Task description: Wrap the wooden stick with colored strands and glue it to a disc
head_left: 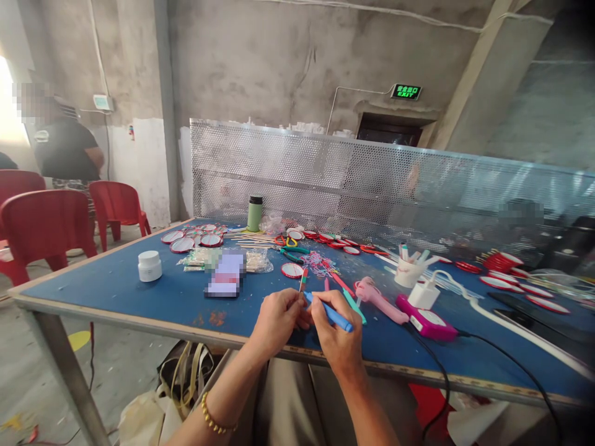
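My left hand (pixel 277 316) is closed on a thin stick (pixel 304 280) whose upper end is coloured red, green and white; its lower part is hidden by the fingers. My right hand (pixel 338 341) grips a blue marker (pixel 338 317) like a pen, with its tip end close to the stick and the left fingers. Both hands are close together over the table's front edge. Just beyond them lies a round red-rimmed disc (pixel 292 270). Several coloured pens, including a green pen (pixel 357 308), lie right of the stick, near a pink glue gun (pixel 379 300).
The blue table (pixel 176 303) holds a white jar (pixel 149 267), phone (pixel 226 275), green bottle (pixel 255 214), green-handled pliers (pixel 292 255) and pen cup (pixel 408 274). A magenta box (pixel 426 319) with cables sits at right. A perforated metal screen (pixel 307 179) stands behind. A person (pixel 69 148) stands far left.
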Demonstrator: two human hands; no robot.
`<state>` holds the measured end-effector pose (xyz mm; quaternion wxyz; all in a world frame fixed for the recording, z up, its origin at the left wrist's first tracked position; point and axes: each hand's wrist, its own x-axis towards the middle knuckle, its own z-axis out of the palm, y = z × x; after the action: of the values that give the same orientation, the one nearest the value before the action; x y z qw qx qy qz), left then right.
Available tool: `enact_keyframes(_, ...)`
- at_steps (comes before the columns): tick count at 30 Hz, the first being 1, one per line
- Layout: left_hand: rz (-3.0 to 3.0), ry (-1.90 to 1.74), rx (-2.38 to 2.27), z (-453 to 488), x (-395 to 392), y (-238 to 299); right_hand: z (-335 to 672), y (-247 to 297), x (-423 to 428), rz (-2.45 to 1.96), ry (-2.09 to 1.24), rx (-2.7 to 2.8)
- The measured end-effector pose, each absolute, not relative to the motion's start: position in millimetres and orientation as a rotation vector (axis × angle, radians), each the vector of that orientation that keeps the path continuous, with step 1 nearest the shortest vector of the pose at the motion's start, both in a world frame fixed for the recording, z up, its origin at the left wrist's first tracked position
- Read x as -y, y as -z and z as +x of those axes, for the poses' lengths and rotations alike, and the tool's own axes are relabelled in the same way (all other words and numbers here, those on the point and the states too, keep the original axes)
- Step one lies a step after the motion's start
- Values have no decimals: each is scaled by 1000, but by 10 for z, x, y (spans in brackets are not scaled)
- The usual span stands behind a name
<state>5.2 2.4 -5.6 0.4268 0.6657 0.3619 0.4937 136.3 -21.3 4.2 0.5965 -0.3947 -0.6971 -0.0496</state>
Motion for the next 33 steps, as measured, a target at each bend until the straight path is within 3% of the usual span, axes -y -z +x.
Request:
enact_keyframes(25,1668,-1219,-918,46,-17,40,1361,-31,229,-933,167,1594)
enact_keyframes(33,1576,-1218,-875,64,-43,61,1397,16,248,-900,-17,1550)
